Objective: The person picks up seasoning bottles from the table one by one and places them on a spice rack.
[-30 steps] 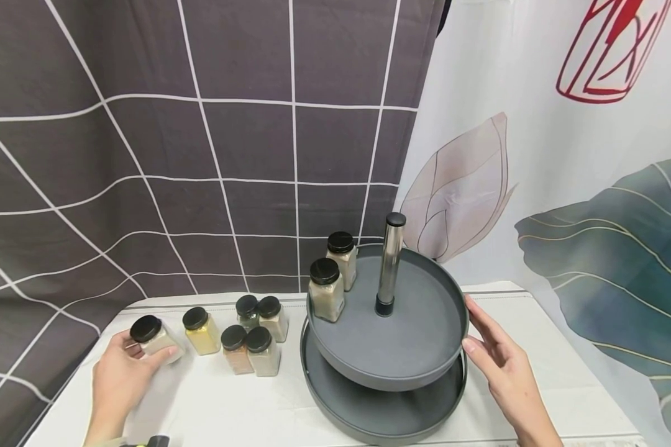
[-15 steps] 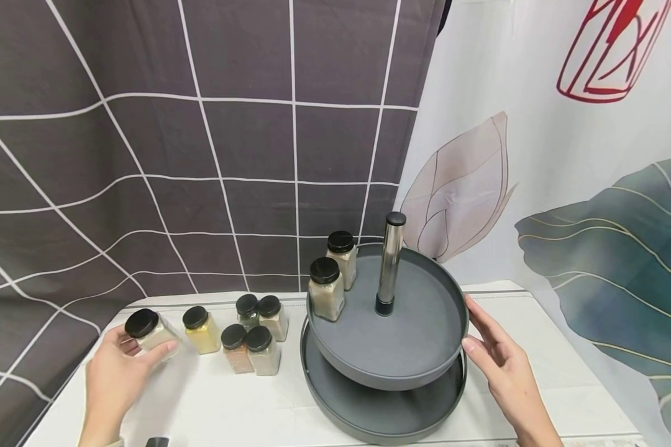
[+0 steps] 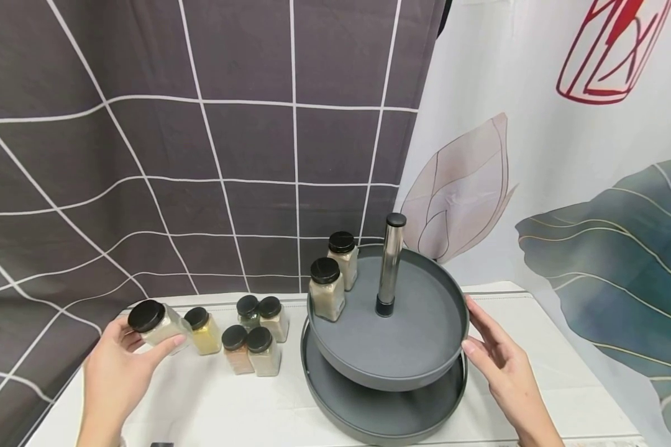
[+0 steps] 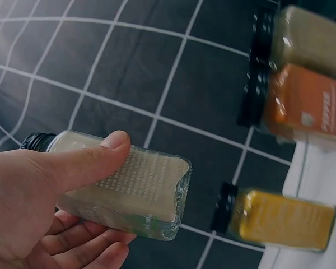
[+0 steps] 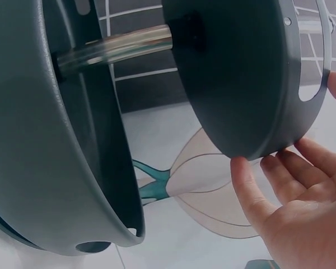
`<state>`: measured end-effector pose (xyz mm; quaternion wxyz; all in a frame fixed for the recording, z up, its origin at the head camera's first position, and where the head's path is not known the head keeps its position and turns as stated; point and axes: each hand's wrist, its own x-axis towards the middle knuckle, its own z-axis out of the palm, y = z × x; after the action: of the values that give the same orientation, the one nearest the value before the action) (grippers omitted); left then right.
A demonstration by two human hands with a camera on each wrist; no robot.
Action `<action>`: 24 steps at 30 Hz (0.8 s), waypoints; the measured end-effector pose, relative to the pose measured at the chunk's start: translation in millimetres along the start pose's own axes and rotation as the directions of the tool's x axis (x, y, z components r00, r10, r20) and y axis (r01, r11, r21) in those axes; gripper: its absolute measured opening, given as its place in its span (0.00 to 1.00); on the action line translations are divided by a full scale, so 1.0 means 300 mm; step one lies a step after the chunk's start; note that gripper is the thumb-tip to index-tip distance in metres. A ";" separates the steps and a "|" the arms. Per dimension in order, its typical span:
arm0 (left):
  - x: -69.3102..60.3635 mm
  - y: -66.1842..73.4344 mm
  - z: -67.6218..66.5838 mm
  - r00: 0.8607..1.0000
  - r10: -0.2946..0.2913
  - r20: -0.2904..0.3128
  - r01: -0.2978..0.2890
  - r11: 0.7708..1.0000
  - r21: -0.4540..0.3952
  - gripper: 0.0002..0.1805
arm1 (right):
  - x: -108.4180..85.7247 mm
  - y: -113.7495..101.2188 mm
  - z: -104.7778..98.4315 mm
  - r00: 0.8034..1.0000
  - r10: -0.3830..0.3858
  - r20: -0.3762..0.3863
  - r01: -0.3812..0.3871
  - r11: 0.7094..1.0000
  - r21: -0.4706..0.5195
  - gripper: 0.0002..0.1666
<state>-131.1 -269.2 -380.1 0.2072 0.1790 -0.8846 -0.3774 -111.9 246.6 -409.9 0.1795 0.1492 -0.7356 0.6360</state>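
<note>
My left hand (image 3: 114, 375) holds a square glass spice jar (image 3: 164, 326) of pale powder, tilted and raised over the white table. In the left wrist view, the thumb lies across the spice jar (image 4: 123, 179), with fingers below it. My right hand (image 3: 506, 366) grips the edge of the upper tier (image 3: 425, 347) of a grey two-tier turntable rack. In the right wrist view, the fingertips (image 5: 242, 168) press that tier's outer edge. Two spice jars stand on the upper tier's left side, the nearer jar (image 3: 327, 298) beside the farther jar (image 3: 343, 264).
A yellow-powder jar (image 3: 205, 335) stands right of the held one. Several black-lidded jars cluster nearby, including an orange-brown jar (image 3: 237, 357). A metal post (image 3: 389, 267) rises from the upper tier; the lower tier (image 3: 386, 419) lies beneath. A grid-patterned curtain (image 3: 246, 143) hangs behind.
The left hand has raised the spice jar, tilted it further and brought it slightly right, close to the yellow-powder jar in view. The right hand and rack have stayed in place.
</note>
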 end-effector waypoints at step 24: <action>-0.091 0.182 0.004 0.998 0.061 0.020 -0.060 0.996 -0.066 0.36 | 0.003 0.005 -0.012 0.999 0.019 0.040 -0.016 0.998 -0.064 0.37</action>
<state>-117.3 -220.2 -346.6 0.2146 0.1411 -0.8791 -0.4016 -113.1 250.3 -410.4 0.1636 0.1498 -0.7601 0.6107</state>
